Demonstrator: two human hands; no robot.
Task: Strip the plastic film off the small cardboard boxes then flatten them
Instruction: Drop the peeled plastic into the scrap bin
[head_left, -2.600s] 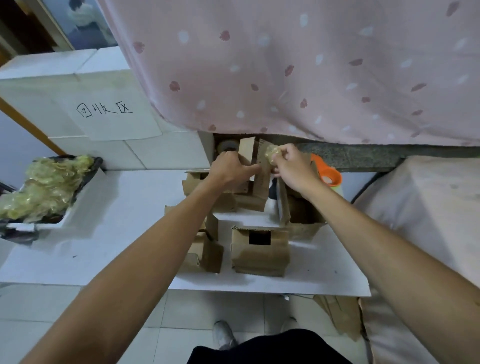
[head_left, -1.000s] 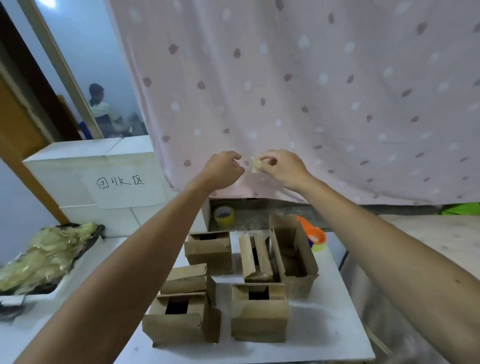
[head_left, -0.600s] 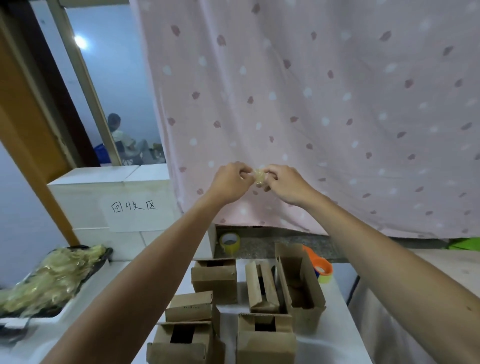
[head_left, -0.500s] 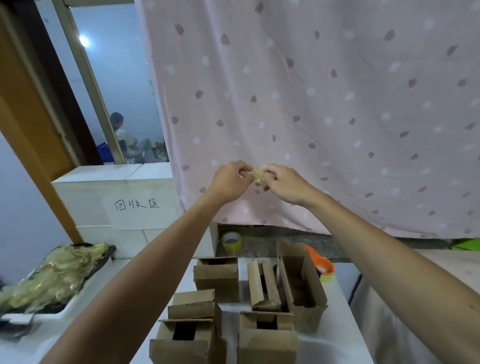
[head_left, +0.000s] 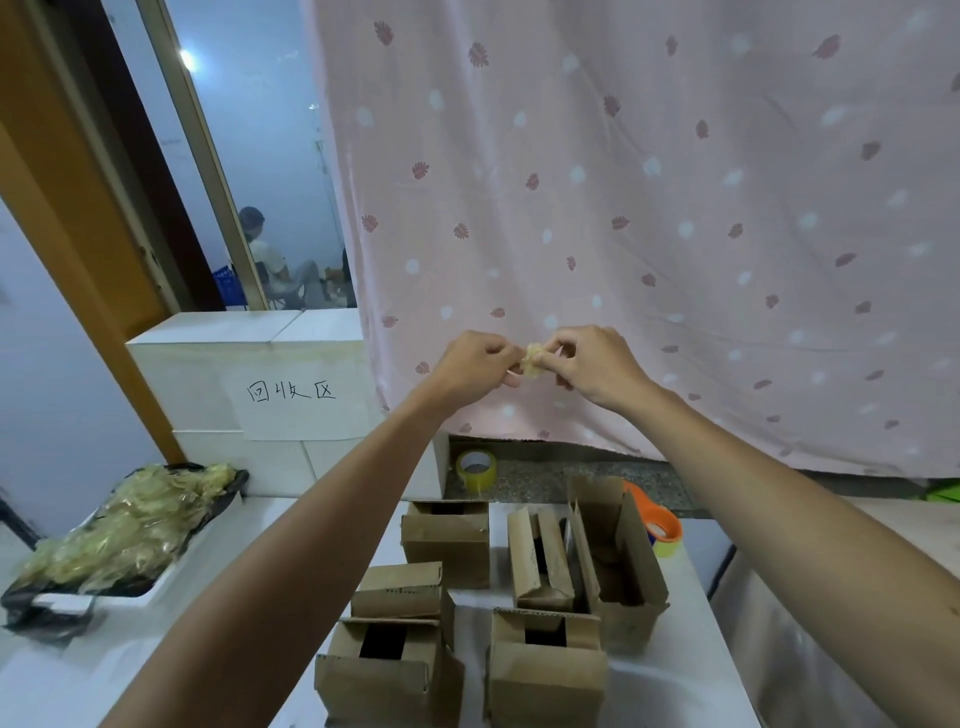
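Left hand (head_left: 475, 364) and right hand (head_left: 592, 364) pinch a crumpled yellowish film wad (head_left: 533, 358) above brown corrugated boxes (head_left: 447, 540).

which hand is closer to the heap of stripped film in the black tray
Left. The left hand is raised up and to the right of the heap of film; the right hand is even farther right, both pinching a small film wad.

A pink leaf-print curtain (head_left: 623, 208) hangs over a stone ledge (head_left: 561, 475), where a roll of yellowish tape (head_left: 475, 470) stands near the left end. An orange tape dispenser (head_left: 658, 525) sits at the white table's (head_left: 685, 654) far right corner, and a handwritten paper sign (head_left: 296, 408) fronts a white tiled block (head_left: 234, 332).
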